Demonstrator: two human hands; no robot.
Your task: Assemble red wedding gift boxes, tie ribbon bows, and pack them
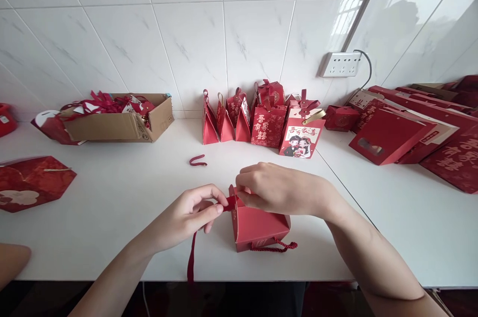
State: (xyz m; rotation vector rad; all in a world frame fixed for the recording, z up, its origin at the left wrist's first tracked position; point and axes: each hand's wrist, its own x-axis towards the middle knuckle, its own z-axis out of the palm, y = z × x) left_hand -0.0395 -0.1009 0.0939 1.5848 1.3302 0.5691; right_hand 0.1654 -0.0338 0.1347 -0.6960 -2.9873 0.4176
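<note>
A red gift box point(261, 227) lies on the white table in front of me, with a twisted red cord handle point(278, 245) at its near side. My left hand point(203, 210) pinches a dark red ribbon point(191, 257) at the box's left end. The ribbon's tail hangs down past the table's front edge. Over the top of the box, my right hand point(267, 187) is closed, its fingertips at the box's upper left edge beside the ribbon. What those fingers grip is hidden behind the hand.
A short ribbon piece point(197, 160) lies beyond my left hand. Along the wall stand several finished red boxes point(267, 125), a cardboard box point(108, 127) of ribbons and stacked red bags point(392, 135). A red heart-patterned box point(35, 182) and another person's arm point(13, 262) are at left.
</note>
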